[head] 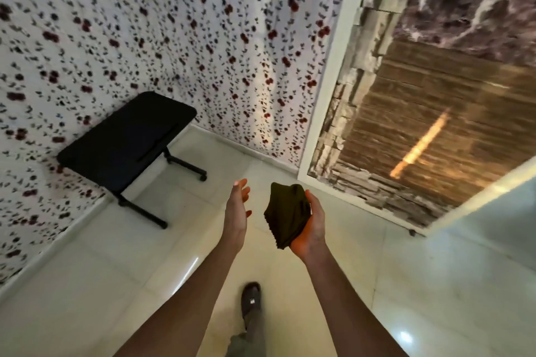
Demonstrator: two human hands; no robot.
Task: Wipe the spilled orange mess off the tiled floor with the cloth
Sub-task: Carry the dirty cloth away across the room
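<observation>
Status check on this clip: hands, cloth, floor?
Right hand holding the dark folded cloth, raised. Left hand open, empty. No orange mess in view on the tiled floor. Black rolling table off left, clear of the hands.

I saw a small black table (127,136) on wheels near the flowery wall (174,38). A stone and wood panel (420,124) stood to the right.

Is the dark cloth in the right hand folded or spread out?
Folded. The cloth sits as a compact bundle in the right hand, with stacked edges showing along its lower side.
</observation>
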